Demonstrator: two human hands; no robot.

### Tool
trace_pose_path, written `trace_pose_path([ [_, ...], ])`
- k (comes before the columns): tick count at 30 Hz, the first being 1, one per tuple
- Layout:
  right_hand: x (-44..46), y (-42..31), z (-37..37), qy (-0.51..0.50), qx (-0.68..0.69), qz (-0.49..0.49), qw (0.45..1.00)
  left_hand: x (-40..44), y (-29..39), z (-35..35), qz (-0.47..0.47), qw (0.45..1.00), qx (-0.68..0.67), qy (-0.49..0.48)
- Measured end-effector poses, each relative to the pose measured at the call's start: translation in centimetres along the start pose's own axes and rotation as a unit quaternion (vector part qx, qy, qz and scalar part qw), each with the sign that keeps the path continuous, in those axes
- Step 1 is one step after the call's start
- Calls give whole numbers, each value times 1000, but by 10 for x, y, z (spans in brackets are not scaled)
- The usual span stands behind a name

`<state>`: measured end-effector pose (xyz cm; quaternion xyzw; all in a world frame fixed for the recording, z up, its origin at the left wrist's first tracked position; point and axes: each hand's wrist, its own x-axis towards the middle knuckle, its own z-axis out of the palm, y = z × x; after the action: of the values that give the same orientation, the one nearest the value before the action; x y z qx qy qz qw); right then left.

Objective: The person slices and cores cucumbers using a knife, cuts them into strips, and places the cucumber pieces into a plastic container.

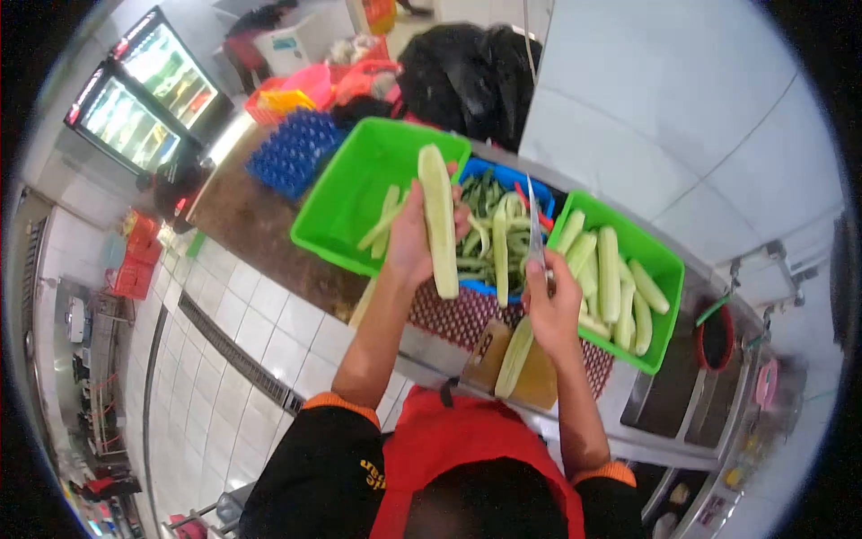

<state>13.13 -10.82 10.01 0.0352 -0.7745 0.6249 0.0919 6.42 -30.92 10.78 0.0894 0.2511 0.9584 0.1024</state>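
My left hand is closed around a long, pale green piece of peeled cucumber, held upright with a flat cut face showing. In my right hand is a knife, its blade pointing up and away from me. Below the right hand, another long cucumber piece lies on a cutting board. Between my hands is a blue basket with dark green peels and pale strips. Just beyond my left hand, a green bin holds a few cut lengths.
To the right, a second green bin holds several whole peeled cucumbers. Blue egg trays and a black plastic bag lie farther back. A metal sink is at the right; a tiled wall rises behind.
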Motion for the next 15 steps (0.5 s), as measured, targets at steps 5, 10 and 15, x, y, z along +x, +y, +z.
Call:
trace_pose_path([
  [5,-5,-19,4,-1,-90,-63,994,-3,-16,11,46,997,14,65],
  [10,-14,-20,12,-22,-113,-149,982,-1,-27,21,108,991,44,66],
  [15,-24,-21,1,3,-87,-74,993,9,1,-8,122,980,81,132],
])
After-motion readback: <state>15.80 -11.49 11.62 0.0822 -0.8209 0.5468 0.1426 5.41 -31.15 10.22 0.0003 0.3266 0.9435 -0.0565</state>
